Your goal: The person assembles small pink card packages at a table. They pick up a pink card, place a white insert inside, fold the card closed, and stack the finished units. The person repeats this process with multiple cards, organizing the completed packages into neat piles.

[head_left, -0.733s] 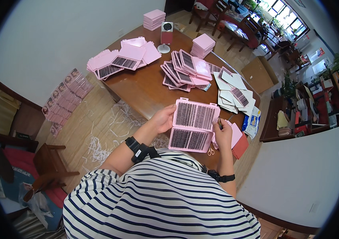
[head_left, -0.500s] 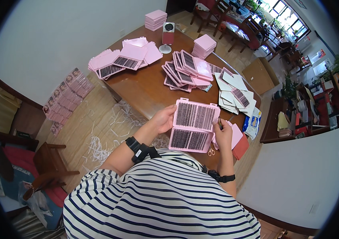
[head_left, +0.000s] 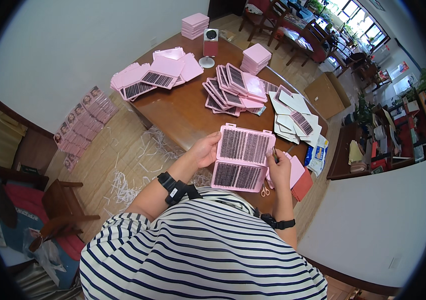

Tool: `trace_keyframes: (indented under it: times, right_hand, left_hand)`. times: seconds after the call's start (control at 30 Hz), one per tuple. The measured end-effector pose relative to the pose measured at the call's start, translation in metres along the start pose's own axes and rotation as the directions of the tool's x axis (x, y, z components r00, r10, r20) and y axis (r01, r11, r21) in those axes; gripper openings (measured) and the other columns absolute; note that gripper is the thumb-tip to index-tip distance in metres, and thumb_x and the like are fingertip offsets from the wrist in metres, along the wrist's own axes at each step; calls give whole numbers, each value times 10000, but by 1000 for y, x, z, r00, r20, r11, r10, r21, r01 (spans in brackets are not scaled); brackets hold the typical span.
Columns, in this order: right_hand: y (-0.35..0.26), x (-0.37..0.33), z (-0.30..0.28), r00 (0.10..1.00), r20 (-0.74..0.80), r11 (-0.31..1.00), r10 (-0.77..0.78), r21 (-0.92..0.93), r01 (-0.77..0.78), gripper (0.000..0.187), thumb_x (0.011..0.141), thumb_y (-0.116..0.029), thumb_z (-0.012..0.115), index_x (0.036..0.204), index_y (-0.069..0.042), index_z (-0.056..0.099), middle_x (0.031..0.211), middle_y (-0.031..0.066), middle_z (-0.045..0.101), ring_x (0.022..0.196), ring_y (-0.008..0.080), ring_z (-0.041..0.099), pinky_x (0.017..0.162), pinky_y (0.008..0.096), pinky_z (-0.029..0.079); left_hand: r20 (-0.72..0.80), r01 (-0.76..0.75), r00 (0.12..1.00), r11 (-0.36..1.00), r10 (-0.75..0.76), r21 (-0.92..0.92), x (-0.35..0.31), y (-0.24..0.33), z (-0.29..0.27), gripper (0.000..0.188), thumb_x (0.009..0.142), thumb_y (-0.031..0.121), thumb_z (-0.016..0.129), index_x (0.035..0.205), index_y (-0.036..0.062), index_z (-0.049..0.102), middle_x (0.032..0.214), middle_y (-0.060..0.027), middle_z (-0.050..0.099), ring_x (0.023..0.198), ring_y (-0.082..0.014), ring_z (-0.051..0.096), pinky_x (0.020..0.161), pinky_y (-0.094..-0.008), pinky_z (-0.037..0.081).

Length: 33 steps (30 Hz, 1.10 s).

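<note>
A pink case of false-eyelash clusters (head_left: 243, 144) lies opened out in front of me, both halves filled with dark rows. My left hand (head_left: 206, 150) grips its left edge, thumb on top. At the right edge, my right hand (head_left: 280, 169) is closed around a thin dark tool (head_left: 275, 156) that looks like tweezers; its tip meets the case's side. Below that hand, a pair of scissors (head_left: 265, 190) rests on the table, beside pink sheets (head_left: 295, 169) and a red-orange packet (head_left: 302, 185).
On the brown table (head_left: 173, 117) are piled lash cases (head_left: 235, 90), more pink cases (head_left: 168, 67), white cards (head_left: 288, 117) and a blue-white packet (head_left: 318, 156). A camera-like device on a stand (head_left: 211, 45) is at the back. Shredded paper (head_left: 123, 187) litters the floor; a wooden chair (head_left: 65, 205) is left.
Hardly anything differs. The case has shifted very slightly left, and my right hand has moved a little with it at the edge.
</note>
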State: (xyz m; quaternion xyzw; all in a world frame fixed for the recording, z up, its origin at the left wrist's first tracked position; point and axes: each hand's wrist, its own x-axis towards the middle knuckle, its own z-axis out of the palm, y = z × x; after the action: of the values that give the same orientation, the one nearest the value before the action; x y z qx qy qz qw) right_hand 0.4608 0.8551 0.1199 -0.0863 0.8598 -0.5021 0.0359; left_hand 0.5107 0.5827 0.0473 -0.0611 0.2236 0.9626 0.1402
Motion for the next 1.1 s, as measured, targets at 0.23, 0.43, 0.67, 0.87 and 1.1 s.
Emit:
trace_keyframes:
  times: [0.23, 0.43, 0.67, 0.87, 1.1]
  right_hand:
    - [-1, 1, 3, 999, -30, 882, -40, -470, 21, 278, 905, -183, 680, 1141, -40, 713, 788, 157, 717, 734, 300, 708, 684, 423, 538]
    - [-13, 6, 9, 993, 55, 620, 109, -784, -25, 485, 902, -245, 648, 1359, -93, 592, 882, 181, 734, 833, 396, 711, 717, 502, 552]
    - [9, 32, -14, 995, 98, 959, 9, -282, 19, 346, 952, -271, 677, 1125, 29, 680, 730, 101, 669, 688, 175, 621, 656, 351, 493]
    - [18, 46, -17, 980, 113, 982, 165, 75, -174, 247, 1008, -199, 655, 1041, 39, 712, 867, -35, 646, 781, 48, 524, 697, 244, 440]
    - [52, 19, -5, 877, 445, 886, 182, 313, -342, 344, 1010, -155, 616, 1307, 18, 619, 1081, 37, 704, 969, 111, 628, 882, 268, 493]
  left_hand:
    - [-82, -61, 994, 994, 69, 94, 6, -11, 3, 358, 1115, 247, 424, 1396, 45, 517, 1252, -99, 672, 1099, -192, 680, 975, -365, 566]
    - [-27, -210, 972, 907, 235, 365, 15, -24, 18, 328, 1111, 236, 454, 1326, 18, 569, 1211, -71, 677, 1060, -150, 666, 951, -315, 547]
    - [-50, -111, 990, 954, 129, 278, 12, -4, 15, 334, 1115, 230, 437, 1326, 4, 563, 1222, -86, 674, 1062, -161, 667, 939, -330, 555]
    - [-52, -69, 996, 983, 79, 170, 14, -1, 6, 336, 1115, 214, 417, 1345, 0, 537, 1219, -109, 675, 1068, -190, 688, 943, -338, 582]
    - [-237, -71, 969, 997, 73, 17, 26, 0, -11, 318, 1112, 148, 373, 1346, -2, 527, 1246, -160, 661, 1102, -253, 687, 972, -403, 585]
